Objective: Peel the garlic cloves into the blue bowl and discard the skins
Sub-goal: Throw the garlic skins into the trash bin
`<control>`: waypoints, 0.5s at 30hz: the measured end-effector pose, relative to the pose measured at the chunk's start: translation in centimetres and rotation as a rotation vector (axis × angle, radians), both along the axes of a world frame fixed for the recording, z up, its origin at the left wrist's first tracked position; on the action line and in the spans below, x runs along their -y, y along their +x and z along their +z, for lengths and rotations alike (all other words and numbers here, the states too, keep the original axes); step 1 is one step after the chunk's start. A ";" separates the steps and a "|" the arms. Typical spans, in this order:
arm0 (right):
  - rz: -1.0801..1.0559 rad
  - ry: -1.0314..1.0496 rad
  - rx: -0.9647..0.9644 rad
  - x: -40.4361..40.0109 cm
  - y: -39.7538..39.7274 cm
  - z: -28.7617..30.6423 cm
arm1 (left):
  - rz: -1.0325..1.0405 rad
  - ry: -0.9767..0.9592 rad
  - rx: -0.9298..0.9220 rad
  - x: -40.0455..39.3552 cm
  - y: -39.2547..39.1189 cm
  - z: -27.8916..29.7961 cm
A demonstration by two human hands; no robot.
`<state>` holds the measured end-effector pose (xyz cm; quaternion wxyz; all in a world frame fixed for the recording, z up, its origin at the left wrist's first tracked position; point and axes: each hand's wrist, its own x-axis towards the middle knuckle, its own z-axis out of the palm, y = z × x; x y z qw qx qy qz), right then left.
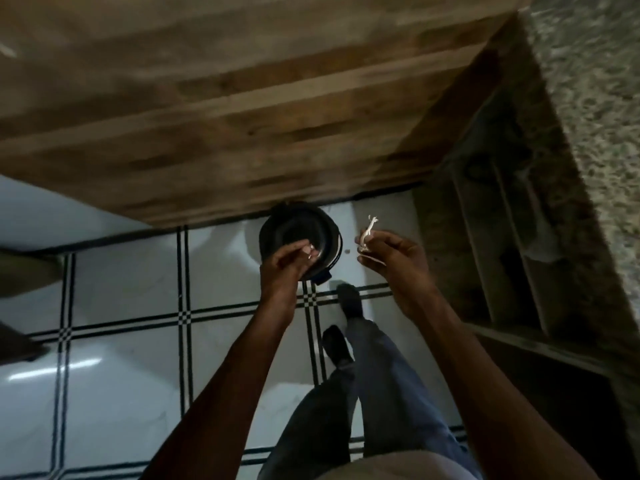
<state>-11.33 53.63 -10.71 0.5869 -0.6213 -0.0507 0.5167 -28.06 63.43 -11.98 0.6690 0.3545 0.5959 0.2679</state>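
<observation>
I look down at a dark round pedal bin (300,233) standing open on the floor against a wooden cabinet. My left hand (287,266) hovers over the bin's mouth with its fingertips pinched on small pale bits of garlic skin. My right hand (391,256) is just right of the bin, closed on a bunch of white papery garlic skins (367,233) that stick up from the fingers. The blue bowl and the garlic cloves are out of view.
A wooden cabinet door (242,109) fills the top. An open cupboard with shelves (512,244) sits under a speckled stone counter (595,98) on the right. White floor tiles with black lines (131,306) lie below. One dark shoe (349,299) rests by the bin's pedal.
</observation>
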 end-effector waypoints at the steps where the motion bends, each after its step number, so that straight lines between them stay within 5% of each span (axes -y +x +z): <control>1: 0.038 -0.009 0.010 -1.1 -0.6 -0.8 | 0.022 0.002 -0.006 -0.5 -1.0 -0.9; 15: 0.323 -0.140 -0.004 -10.2 -3.1 -14.9 | 0.122 -0.094 -0.127 -4.8 -4.4 -13.1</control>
